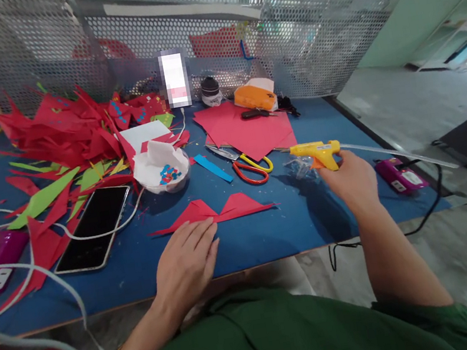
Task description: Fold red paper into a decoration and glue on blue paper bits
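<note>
two hands: flat on paper, gripping glue gun

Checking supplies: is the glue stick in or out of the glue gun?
Partly in: the glue stick juts from the rear of the glue gun in the right hand.

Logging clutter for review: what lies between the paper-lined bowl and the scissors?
A blue strip lies between the bowl and the scissors, as the head view shows.

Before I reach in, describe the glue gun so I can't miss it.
On the blue table, look toward the right end. The glue gun is in the person's right hand: yellow, with a long translucent stick behind it, unlike the flat red sheets nearby.
</note>
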`<state>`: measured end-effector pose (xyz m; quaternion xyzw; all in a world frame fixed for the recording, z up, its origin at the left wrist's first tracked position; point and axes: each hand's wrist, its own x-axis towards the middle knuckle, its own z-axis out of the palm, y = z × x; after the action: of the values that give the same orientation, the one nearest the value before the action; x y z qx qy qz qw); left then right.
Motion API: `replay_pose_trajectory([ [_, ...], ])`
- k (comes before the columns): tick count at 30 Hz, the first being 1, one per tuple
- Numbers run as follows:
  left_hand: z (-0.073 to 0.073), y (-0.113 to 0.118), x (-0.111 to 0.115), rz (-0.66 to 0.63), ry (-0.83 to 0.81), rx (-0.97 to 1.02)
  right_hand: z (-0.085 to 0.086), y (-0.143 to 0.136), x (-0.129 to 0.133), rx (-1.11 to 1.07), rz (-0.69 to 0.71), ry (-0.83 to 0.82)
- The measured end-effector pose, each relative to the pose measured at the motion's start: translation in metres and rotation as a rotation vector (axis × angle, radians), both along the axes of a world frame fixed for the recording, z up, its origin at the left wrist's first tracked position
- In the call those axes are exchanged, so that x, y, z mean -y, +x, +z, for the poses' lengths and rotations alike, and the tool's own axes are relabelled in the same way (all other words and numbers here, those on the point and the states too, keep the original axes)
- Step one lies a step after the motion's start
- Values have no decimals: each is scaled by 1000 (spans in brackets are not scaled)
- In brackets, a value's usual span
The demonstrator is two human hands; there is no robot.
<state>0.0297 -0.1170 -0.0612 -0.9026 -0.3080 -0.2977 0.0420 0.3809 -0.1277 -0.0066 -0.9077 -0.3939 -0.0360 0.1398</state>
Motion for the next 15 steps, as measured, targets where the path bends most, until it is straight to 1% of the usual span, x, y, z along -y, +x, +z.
replay_pose_trajectory([
  [2,5,2,2,10,-81,127,3,-9,3,-12,23,87],
  [4,16,10,3,3,-258,279,7,-22,4,-36,113,165],
  [6,31,22,2,-37,-508,392,12,-38,2,-98,264,239],
  [8,45,38,-3,-10,-769,500,15,-58,-1,-219,433,306],
  [10,55,55,-10,4,-1049,648,17,-79,-6,-346,549,350],
  [12,60,69,-17,7,-1282,864,15,-100,-11,-407,603,399],
  [13,61,75,-21,2,-1367,992,13,-109,-12,-417,613,418],
  [15,60,83,-27,-32,-1516,1187,7,-124,-14,-430,627,442],
])
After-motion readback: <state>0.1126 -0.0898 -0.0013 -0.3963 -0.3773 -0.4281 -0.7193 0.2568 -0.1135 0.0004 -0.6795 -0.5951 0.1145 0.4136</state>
